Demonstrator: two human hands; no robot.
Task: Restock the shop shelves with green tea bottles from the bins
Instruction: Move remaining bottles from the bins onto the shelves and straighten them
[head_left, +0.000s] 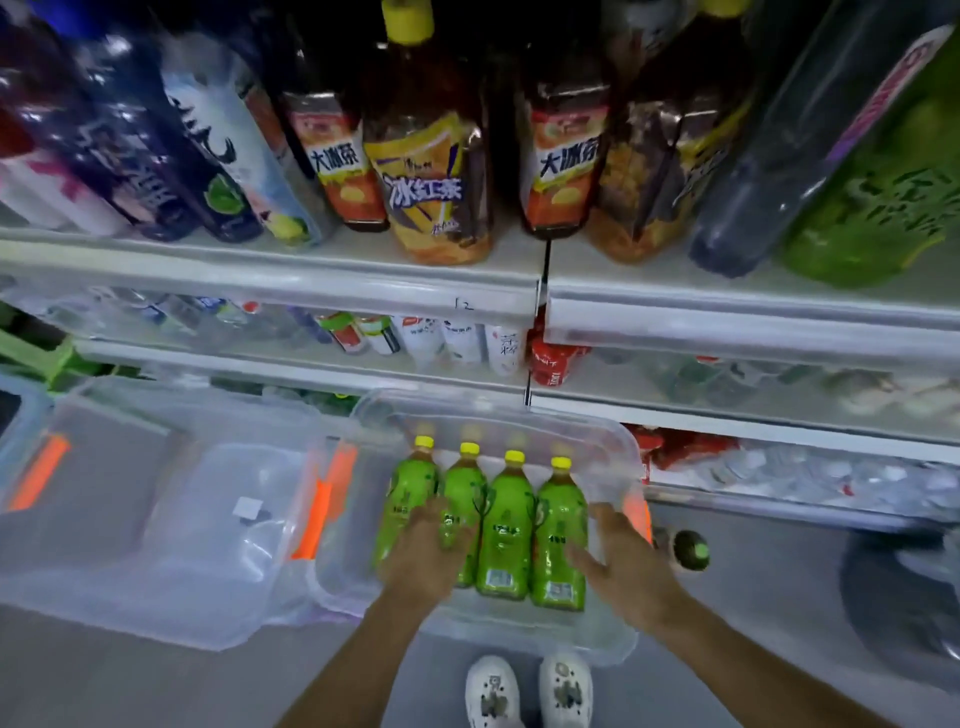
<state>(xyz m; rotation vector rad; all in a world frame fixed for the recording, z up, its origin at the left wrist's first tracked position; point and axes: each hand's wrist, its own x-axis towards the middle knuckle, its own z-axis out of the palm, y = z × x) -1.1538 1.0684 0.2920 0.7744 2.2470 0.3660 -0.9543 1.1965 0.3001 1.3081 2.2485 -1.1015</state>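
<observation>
Several green tea bottles (506, 525) with yellow caps lie side by side in a clear plastic bin (618, 447) on the floor in front of the shelves. My left hand (428, 553) lies over the two leftmost bottles with its fingers spread on them. My right hand (621, 558) reaches in beside the rightmost bottle (558, 535), fingers extended, the thumb touching its side. Neither hand has a bottle lifted.
A second clear bin (156, 519) with orange latches sits to the left, holding only a clear lid or tray. White shelves (291, 270) above carry iced tea and other drinks. A dark bottle (691, 551) lies on the floor to the right. My white shoes (527, 691) stand below the bin.
</observation>
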